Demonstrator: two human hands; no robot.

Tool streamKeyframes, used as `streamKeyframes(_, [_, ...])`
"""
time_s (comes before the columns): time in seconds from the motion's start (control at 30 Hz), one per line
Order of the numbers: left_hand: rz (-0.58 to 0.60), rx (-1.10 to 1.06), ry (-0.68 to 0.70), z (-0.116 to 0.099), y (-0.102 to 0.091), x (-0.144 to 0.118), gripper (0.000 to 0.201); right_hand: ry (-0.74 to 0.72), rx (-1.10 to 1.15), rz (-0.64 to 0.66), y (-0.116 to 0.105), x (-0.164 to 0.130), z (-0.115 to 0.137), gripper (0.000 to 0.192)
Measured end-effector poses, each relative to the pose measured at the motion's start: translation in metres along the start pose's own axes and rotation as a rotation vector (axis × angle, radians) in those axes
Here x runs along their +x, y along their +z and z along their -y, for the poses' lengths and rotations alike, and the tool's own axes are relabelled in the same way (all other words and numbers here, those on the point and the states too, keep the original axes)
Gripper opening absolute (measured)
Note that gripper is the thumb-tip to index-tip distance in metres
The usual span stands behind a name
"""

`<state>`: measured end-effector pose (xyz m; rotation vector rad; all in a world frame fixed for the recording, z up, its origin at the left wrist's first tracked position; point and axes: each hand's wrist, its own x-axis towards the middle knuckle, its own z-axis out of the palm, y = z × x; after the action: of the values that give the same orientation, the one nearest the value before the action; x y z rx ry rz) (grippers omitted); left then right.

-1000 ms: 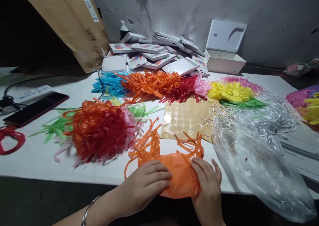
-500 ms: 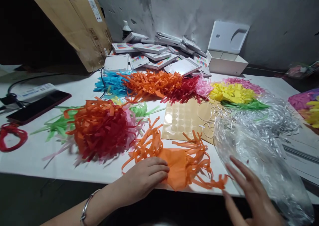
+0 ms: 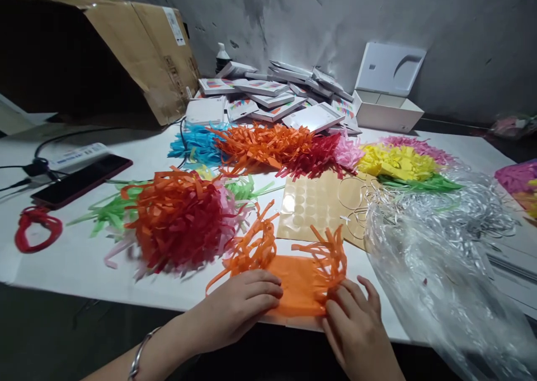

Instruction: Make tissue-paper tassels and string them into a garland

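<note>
left hand: the left hand [image 3: 241, 302] is lying palm down on the near left part of the orange fringed paper [image 3: 293, 274], fingers loosely curled and pressing it flat rather than pinching it.
right hand: the right hand [image 3: 356, 325] is resting at the sheet's right edge, fingers spread and open, fingertips touching the fringe; it is gripping nothing that i can make out.
paper: the orange fringed paper is sitting at the near edge of the desk [image 3: 84, 263], solid band toward the person, cut strips curling up and away.
neighbours: a red and orange tassel bundle [image 3: 180, 219] is lying just to the left, a sheet of clear glue dots [image 3: 310, 205] just beyond the fringe, and a crinkled clear plastic bag [image 3: 440, 269] close on the right.
farther back: piles of blue, orange, red, pink and yellow fringe, then a heap of flat white boxes [image 3: 272, 95] by the wall.
doing it well: i'd judge the solid band needs even, flat pressure from both hands, kept off the thin strips, which look easy to tear or tangle.
watch for: the sheet is overhanging the desk edge slightly, so sliding it forward looks wise; the bag is crowding the right hand.
</note>
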<state>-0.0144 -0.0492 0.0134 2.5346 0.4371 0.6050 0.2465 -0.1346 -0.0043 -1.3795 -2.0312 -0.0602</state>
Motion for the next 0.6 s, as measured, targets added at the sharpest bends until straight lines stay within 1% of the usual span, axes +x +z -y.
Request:
streamKeyframes(0.07, [0.009, -0.014, -0.009, 0.001, 0.000, 0.002, 0.025, 0.071, -0.043, -0.044, -0.008, -0.003, -0.001, 0.035])
streamKeyframes(0.13, [0.024, -0.023, -0.016, 0.001, 0.001, 0.005, 0.024, 0.077, -0.117, -0.094, -0.014, -0.003, 0.003, 0.030])
streamKeyframes(0.2, [0.036, -0.023, -0.012, 0.002, 0.003, 0.006, 0.023, -0.032, -0.180, -0.125, -0.015, 0.001, 0.012, 0.024])
streamKeyframes(0.23, [0.036, -0.021, -0.008, 0.002, 0.003, 0.007, 0.024, -0.117, -0.186, -0.123, -0.014, 0.004, 0.017, 0.026])
streamKeyframes(0.3, [0.029, -0.014, 0.004, 0.002, 0.004, 0.006, 0.023, -0.262, -0.136, -0.082, -0.007, 0.013, 0.026, 0.028])
streamKeyframes(0.33, [0.025, -0.009, 0.008, 0.002, 0.003, 0.006, 0.023, -0.291, -0.092, -0.061, -0.003, 0.018, 0.029, 0.026])
streamKeyframes(0.37, [0.023, -0.007, 0.010, 0.001, 0.003, 0.005, 0.023, -0.292, -0.049, -0.037, 0.002, 0.022, 0.031, 0.026])
streamKeyframes(0.47, [0.020, -0.036, -0.006, -0.001, -0.002, 0.001, 0.026, -0.205, 0.063, 0.028, 0.010, 0.026, 0.026, 0.033])
streamKeyframes(0.53, [0.000, -0.070, -0.042, -0.003, -0.004, -0.001, 0.026, -0.156, 0.139, 0.054, 0.010, 0.025, 0.020, 0.031])
streamKeyframes(0.6, [-0.045, -0.086, -0.098, -0.004, -0.004, -0.001, 0.023, -0.126, 0.187, 0.047, 0.008, 0.024, 0.015, 0.026])
